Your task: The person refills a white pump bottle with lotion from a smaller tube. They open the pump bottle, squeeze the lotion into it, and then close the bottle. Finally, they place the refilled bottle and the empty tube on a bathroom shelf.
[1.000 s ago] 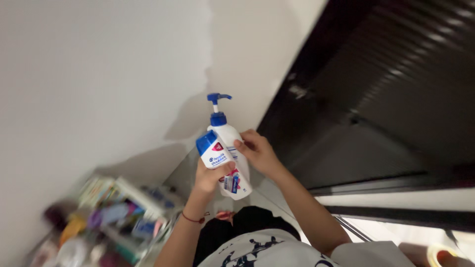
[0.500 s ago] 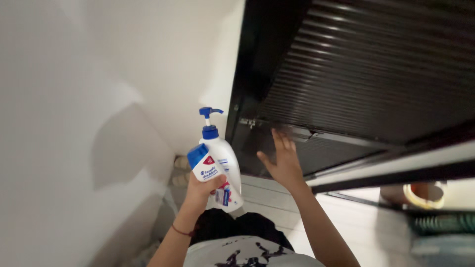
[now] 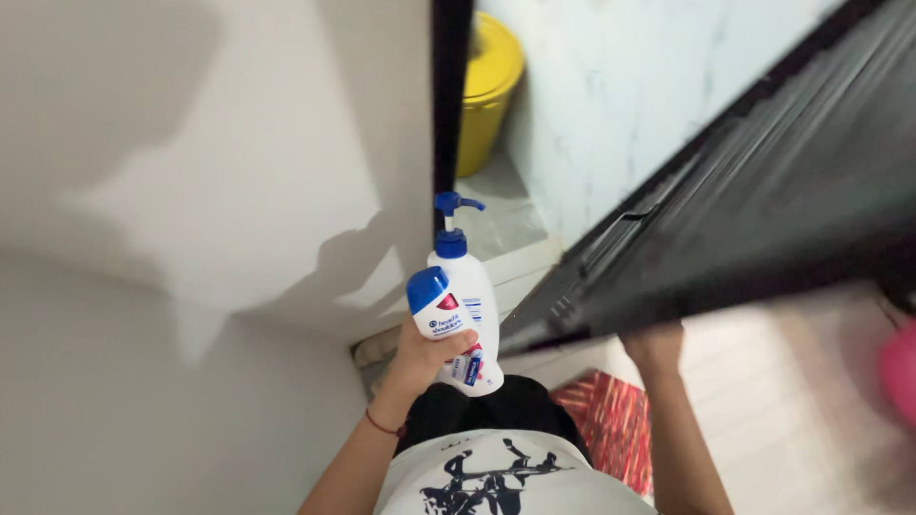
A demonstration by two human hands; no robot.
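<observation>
Just below the centre of the frame the left hand (image 3: 425,358) gripped two containers together, its fingers (image 3: 456,340) clamped round both; the larger was a white pump bottle (image 3: 466,286) with a blue pump head pointing up the frame, and pressed against its left side was a smaller white bottle (image 3: 434,310) with a blue cap; both stood roughly upright in the grip, held in the air in front of the person's printed white shirt (image 3: 496,482); to the right of centre the right hand (image 3: 655,345) met the lower edge of a dark louvred door (image 3: 754,191), which ran blurred from the middle to the upper right, and whether its fingers were curled on that edge or flat against it I could not tell; in the upper middle a yellow bin (image 3: 489,86) stood on the pale floor beside a marbled wall (image 3: 620,95); a red patterned mat (image 3: 611,420) lay at the lower right of centre
</observation>
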